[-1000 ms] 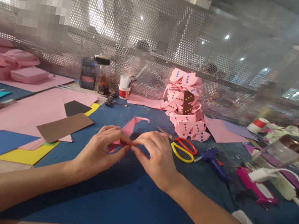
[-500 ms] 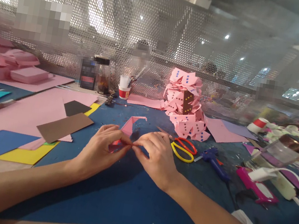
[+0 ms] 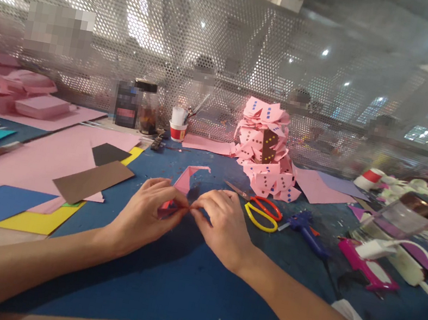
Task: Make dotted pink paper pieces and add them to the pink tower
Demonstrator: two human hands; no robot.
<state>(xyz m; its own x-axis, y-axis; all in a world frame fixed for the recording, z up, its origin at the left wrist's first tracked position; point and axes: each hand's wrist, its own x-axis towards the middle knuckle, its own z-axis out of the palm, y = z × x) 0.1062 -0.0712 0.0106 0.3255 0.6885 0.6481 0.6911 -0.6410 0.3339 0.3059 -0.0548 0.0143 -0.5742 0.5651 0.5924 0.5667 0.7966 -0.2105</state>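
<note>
Clock centred between our left hand [image 3: 148,214] and right hand [image 3: 222,228] | 6: table [image 3: 174,291] gives us open room | 12: pink fold [image 3: 184,179] rises close | 12–1: gap we could use | 1: tower [image 3: 267,150] blocks us | 3: scissors [image 3: 264,226], glue gun [image 3: 304,231] obstruct low passes | 9: flat card [image 3: 92,182], passable above

Folded pink paper piece [image 3: 183,180], creased, narrow. Upper part rises at a slant beyond the left hand [image 3: 148,214], then bends sharply rightward into a thin arm, its tip hooked down. Lower part shows deeper pink through the gap between thumb and fingers. Near end pinched where left and right hand [image 3: 223,225] meet, above desk [image 3: 174,291]; shape there hidden.
</note>
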